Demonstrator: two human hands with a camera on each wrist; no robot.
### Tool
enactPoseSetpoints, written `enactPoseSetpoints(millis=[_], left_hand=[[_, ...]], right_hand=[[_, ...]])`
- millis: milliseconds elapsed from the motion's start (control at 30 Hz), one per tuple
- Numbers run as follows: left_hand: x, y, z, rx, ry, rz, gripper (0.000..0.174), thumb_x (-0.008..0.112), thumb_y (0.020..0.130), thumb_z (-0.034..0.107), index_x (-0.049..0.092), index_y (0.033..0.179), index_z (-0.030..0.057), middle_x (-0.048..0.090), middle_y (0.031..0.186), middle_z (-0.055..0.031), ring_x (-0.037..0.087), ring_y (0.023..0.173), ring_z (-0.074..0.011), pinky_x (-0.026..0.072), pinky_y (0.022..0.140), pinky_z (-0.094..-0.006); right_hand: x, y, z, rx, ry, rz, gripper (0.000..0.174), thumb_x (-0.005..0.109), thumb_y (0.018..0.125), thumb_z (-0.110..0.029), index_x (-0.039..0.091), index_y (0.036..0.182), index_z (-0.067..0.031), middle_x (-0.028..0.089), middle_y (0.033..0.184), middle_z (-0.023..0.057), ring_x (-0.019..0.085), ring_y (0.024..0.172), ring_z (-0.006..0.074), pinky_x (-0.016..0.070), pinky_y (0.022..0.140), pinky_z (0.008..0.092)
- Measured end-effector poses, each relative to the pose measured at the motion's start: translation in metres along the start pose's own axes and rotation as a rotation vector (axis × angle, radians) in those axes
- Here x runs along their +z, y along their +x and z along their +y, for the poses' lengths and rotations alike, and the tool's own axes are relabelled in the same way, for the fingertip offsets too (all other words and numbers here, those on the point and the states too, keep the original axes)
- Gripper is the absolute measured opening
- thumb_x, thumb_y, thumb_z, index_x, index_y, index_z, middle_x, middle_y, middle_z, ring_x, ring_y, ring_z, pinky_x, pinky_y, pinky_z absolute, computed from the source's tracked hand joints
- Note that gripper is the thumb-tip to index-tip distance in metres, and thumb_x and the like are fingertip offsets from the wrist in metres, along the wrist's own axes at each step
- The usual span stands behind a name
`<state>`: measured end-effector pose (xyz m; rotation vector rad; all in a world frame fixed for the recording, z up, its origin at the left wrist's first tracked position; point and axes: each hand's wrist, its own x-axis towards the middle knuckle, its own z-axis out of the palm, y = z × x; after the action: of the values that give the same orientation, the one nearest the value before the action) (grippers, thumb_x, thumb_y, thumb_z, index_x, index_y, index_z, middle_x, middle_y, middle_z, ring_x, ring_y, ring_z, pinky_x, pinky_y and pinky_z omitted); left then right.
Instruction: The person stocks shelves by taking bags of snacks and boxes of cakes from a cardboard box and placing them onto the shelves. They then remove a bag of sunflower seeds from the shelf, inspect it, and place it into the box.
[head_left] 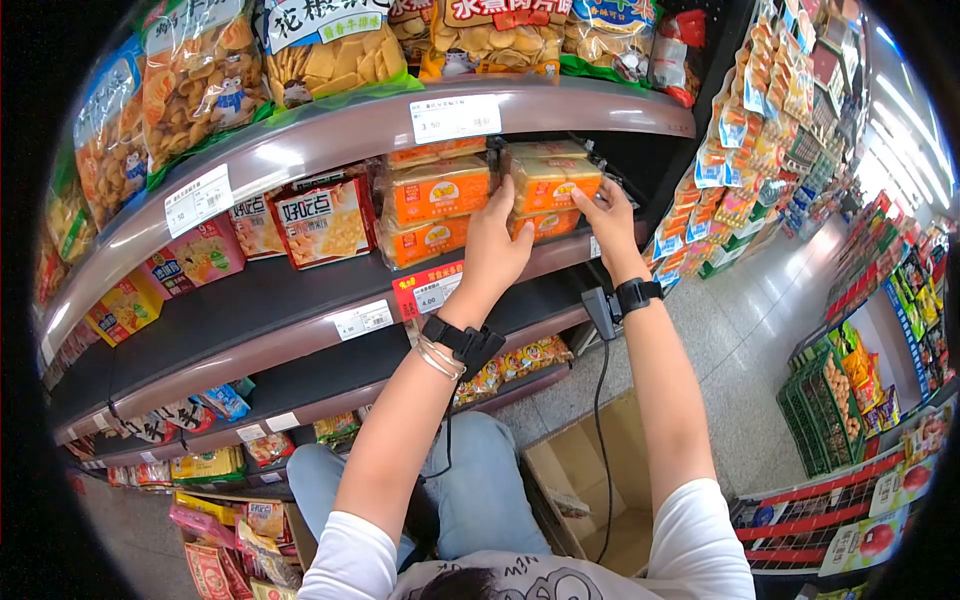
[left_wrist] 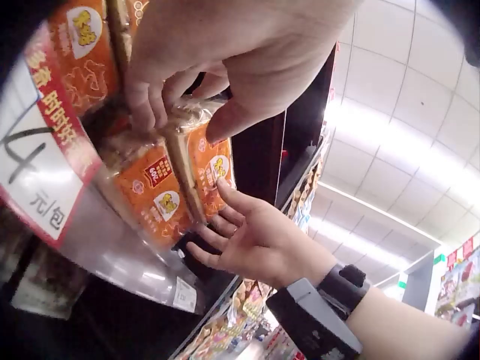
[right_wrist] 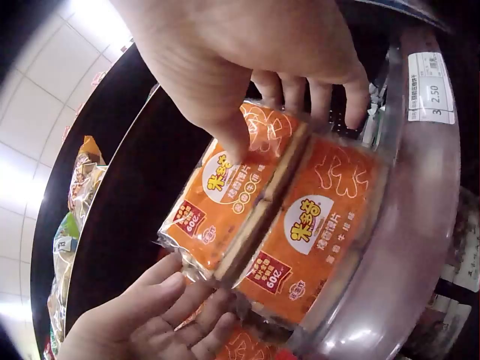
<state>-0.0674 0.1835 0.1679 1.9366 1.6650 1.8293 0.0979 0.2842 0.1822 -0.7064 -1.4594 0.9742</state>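
Observation:
Orange-and-clear packs of toasted bun slices [head_left: 556, 188] stand stacked on the middle shelf, between my two hands. My left hand [head_left: 492, 250] is at the stack's left end, its loosely bent fingers [right_wrist: 206, 319] against the wrappers. At the other end my right hand [head_left: 612, 225] holds the upper pack [right_wrist: 232, 191], thumb [right_wrist: 234, 142] on its printed front and fingers reaching round the right end. The lower pack [right_wrist: 311, 225] lies directly under it. Part of the upper pack is hidden behind my right hand in the right wrist view.
A second stack of the same packs [head_left: 436, 205] stands just left. Snack boxes [head_left: 322, 222] line the shelf farther left. Large snack bags [head_left: 335, 65] sit above, behind a shelf edge with a price label [head_left: 455, 118]. A cardboard box [head_left: 590, 470] stands on the floor by my legs.

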Motion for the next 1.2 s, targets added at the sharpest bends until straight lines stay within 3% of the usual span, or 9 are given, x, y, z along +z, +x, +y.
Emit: enactPoseSetpoints(millis=[133, 233, 533, 633, 833, 1200], left_hand=[[0.005, -0.004, -0.002, 0.119, 0.078, 0.057, 0.073, 0.066, 0.077, 0.009, 0.033, 0.141, -0.0032, 0.056, 0.119, -0.0266, 0.057, 0.105, -0.0358, 0.0423, 0.095, -0.0400], [0.003, -0.007, 0.002, 0.049, 0.053, -0.001, 0.075, 0.066, 0.077, 0.011, 0.030, 0.141, -0.0060, 0.053, 0.124, -0.0275, 0.051, 0.110, -0.0402, 0.0372, 0.100, -0.0419], [0.003, -0.009, -0.001, 0.033, 0.090, -0.068, 0.080, 0.066, 0.078, 0.016, 0.025, 0.144, -0.0041, 0.046, 0.135, -0.0257, 0.042, 0.120, -0.0397, 0.0314, 0.104, -0.0419], [0.002, -0.010, 0.001, 0.027, 0.088, -0.076, 0.080, 0.066, 0.076, 0.013, 0.025, 0.141, -0.0085, 0.044, 0.135, -0.0264, 0.043, 0.118, -0.0389, 0.0303, 0.104, -0.0416], [0.006, -0.010, 0.005, -0.014, 0.143, -0.120, 0.088, 0.067, 0.078, 0.018, 0.015, 0.145, -0.0061, 0.037, 0.141, -0.0261, 0.035, 0.126, -0.0394, 0.0242, 0.108, -0.0411], [0.008, -0.013, 0.007, -0.033, 0.104, -0.078, 0.080, 0.065, 0.077, 0.013, 0.022, 0.141, -0.0092, 0.039, 0.137, -0.0271, 0.037, 0.122, -0.0411, 0.0290, 0.106, -0.0435]], right_hand=[[-0.002, 0.012, 0.007, -0.047, -0.017, -0.022, 0.054, 0.074, 0.080, -0.014, 0.049, 0.123, 0.0076, 0.059, 0.116, 0.0149, 0.059, 0.104, 0.0195, 0.0475, 0.089, 0.0298], [-0.004, 0.019, 0.007, -0.096, -0.135, -0.020, 0.054, 0.074, 0.080, -0.015, 0.050, 0.122, 0.0079, 0.060, 0.116, 0.0148, 0.058, 0.103, 0.0198, 0.0472, 0.089, 0.0303], [-0.002, 0.019, 0.031, -0.075, -0.055, 0.005, 0.057, 0.074, 0.081, -0.016, 0.048, 0.124, 0.0084, 0.059, 0.119, 0.0168, 0.057, 0.109, 0.0221, 0.0445, 0.094, 0.0322], [0.000, 0.014, 0.024, -0.062, -0.030, -0.006, 0.056, 0.074, 0.082, -0.016, 0.048, 0.124, 0.0082, 0.059, 0.119, 0.0166, 0.057, 0.109, 0.0221, 0.0441, 0.095, 0.0327], [0.003, 0.011, 0.031, -0.063, 0.036, 0.030, 0.052, 0.073, 0.082, -0.015, 0.049, 0.123, 0.0074, 0.059, 0.118, 0.0163, 0.057, 0.109, 0.0214, 0.0446, 0.094, 0.0322], [0.002, 0.007, 0.034, -0.113, -0.045, 0.096, 0.054, 0.076, 0.079, -0.015, 0.050, 0.121, 0.0068, 0.059, 0.118, 0.0174, 0.056, 0.111, 0.0232, 0.0445, 0.095, 0.0336]])
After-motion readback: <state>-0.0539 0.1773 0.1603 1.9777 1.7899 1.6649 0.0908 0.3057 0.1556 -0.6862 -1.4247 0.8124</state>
